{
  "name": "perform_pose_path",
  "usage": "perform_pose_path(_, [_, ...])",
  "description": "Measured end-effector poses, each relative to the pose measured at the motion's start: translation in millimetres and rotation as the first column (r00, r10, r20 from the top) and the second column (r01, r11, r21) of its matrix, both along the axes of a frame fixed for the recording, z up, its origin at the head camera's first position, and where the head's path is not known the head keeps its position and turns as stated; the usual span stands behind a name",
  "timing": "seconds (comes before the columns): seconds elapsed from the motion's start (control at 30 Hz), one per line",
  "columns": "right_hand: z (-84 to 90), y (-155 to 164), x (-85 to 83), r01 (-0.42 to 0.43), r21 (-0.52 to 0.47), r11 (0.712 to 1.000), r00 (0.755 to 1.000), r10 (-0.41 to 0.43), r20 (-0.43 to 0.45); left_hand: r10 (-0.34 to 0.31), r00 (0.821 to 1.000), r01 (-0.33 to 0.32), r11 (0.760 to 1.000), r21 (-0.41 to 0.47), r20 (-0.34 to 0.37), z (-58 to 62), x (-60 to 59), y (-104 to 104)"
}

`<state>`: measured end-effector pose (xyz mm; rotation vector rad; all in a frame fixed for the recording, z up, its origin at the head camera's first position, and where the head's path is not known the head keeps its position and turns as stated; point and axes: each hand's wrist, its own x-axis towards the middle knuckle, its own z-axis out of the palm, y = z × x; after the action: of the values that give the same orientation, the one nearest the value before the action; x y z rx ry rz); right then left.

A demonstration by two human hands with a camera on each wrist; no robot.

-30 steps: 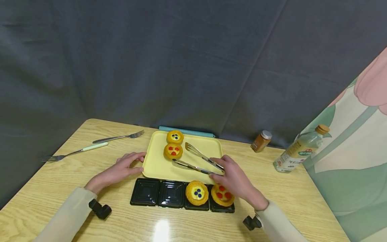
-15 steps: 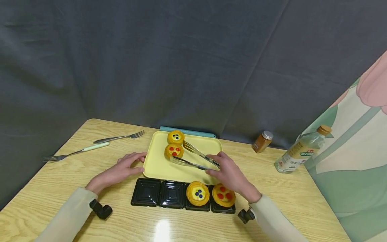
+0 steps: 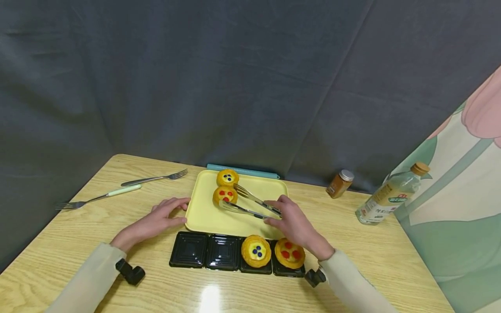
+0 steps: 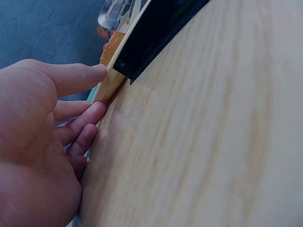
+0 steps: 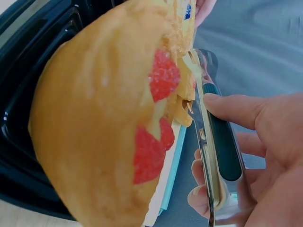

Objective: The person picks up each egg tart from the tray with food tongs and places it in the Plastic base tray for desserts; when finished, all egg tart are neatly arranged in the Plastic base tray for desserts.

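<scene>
My right hand (image 3: 293, 222) grips the metal tongs (image 3: 256, 200) by their dark handles, thumb on one arm and fingers on the other. Their tips stand on either side of a red-topped tart (image 3: 225, 196) on the yellow tray (image 3: 203, 219); I cannot tell whether they touch it. Behind it sits a blue-topped tart (image 3: 227, 177). At the tray's left edge, my left hand (image 3: 158, 218) rests with thumb and fingers spread, touching the rim, as the left wrist view confirms. Close in the right wrist view is another red-topped tart (image 5: 104, 109).
Joined black square holders (image 3: 189, 250) line the tray's front; the right two carry a blue-topped tart (image 3: 256, 251) and a red-topped one. Two forks (image 3: 154, 178) lie left. A spice jar (image 3: 339, 184) and a bottle (image 3: 391, 194) stand right. A teal bar (image 3: 242, 170) lies behind the tray.
My right hand has moved left with the tongs, bringing their tips from right of the red-topped tart to both sides of it. The left hand stays at the tray's edge.
</scene>
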<state>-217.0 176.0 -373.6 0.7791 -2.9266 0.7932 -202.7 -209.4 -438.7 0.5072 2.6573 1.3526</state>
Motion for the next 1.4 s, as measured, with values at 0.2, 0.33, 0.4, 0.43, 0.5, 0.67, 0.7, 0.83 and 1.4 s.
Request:
perform_pose_path(0.2, [-1.4,0,0.2,-0.002,-0.011,1.000,1.000,0.002,-0.026,0.001,1.000,-0.001,1.000,-0.004,0.002,0.7,0.6,0])
perform_pose_path(0.33, [-2.1,0,0.7,-0.002,-0.013,1.000,0.999,0.002,-0.042,-0.002,1.000,0.002,1.000,0.004,0.005,0.7,0.5,0])
perform_pose_path(0.4, [-2.0,1,1.0,-0.007,-0.012,1.000,0.999,0.006,-0.052,-0.003,1.000,0.003,1.000,0.008,0.004,0.9,0.5,0])
perform_pose_path(0.43, [-1.9,1,1.2,-0.009,-0.011,1.000,0.998,0.008,-0.057,-0.004,1.000,0.004,1.000,0.009,0.003,0.9,0.6,0])
perform_pose_path(0.5, [-1.5,2,1.9,-0.012,-0.011,1.000,0.998,0.011,-0.066,-0.003,1.000,0.003,1.000,0.009,0.001,1.1,0.8,0])
perform_pose_path(0.67, [-0.4,4,3.9,-0.014,-0.007,1.000,0.997,0.013,-0.074,-0.001,1.000,0.001,1.000,0.004,-0.001,1.1,0.8,0])
perform_pose_path(0.7, [-0.3,4,4.3,-0.013,-0.007,1.000,0.997,0.012,-0.076,-0.001,1.000,0.001,1.000,0.005,-0.001,1.0,0.8,0])
perform_pose_path(0.83, [0.2,5,6.6,-0.004,-0.008,1.000,0.997,0.003,-0.083,-0.003,1.000,0.003,1.000,0.007,0.000,0.8,0.6,0])
perform_pose_path(1.4, [1.7,14,24.3,-0.006,-0.043,0.999,0.992,0.001,-0.123,-0.008,1.000,0.008,1.000,0.003,-0.018,0.1,1.1,0])
